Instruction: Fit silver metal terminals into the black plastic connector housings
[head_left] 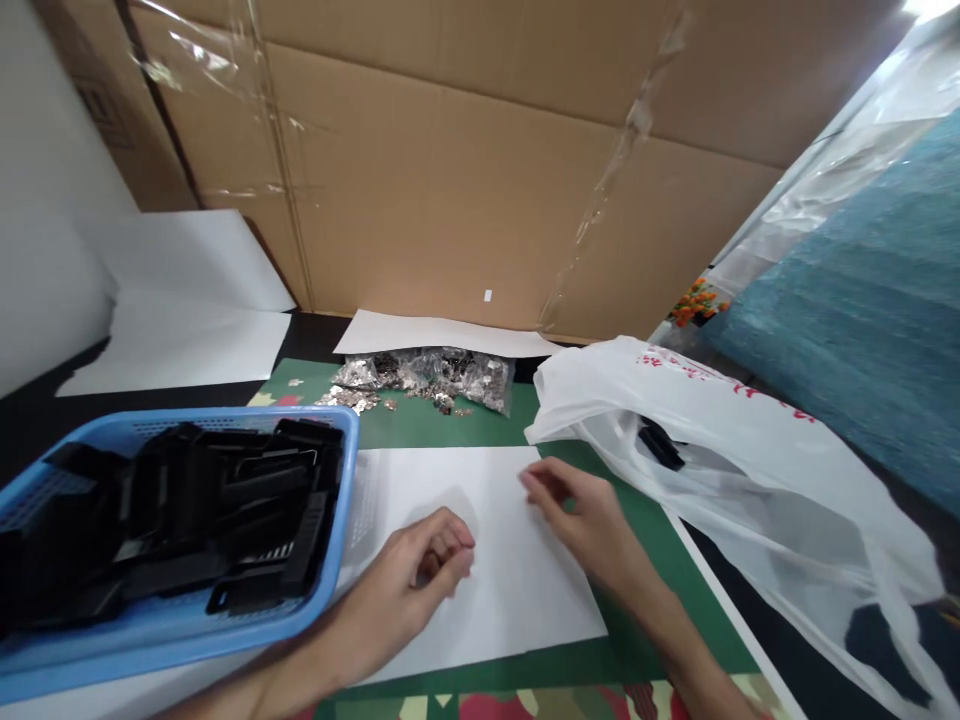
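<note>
My left hand (431,565) hovers above a white sheet of paper (517,600), its fingers curled and the thumb tip against the index finger. Thumb and index of my right hand (574,500) are pinched together over the sheet's right edge. If either pinch contains anything, it is too small to make out. Beside my left forearm stands a blue plastic basket (349,500) full of black plastic parts (195,500). Behind the paper, small silvery metal pieces (352,399) lie loose in front of clear plastic bags (480,380) filled with more of them.
On the right a white plastic bag (720,400) with red print gapes, a black part (660,443) showing inside. A green patterned mat (450,430) lies beneath the paper. A large cardboard sheet (450,200) closes off the back. Blue wrapped material (862,300) rises at far right.
</note>
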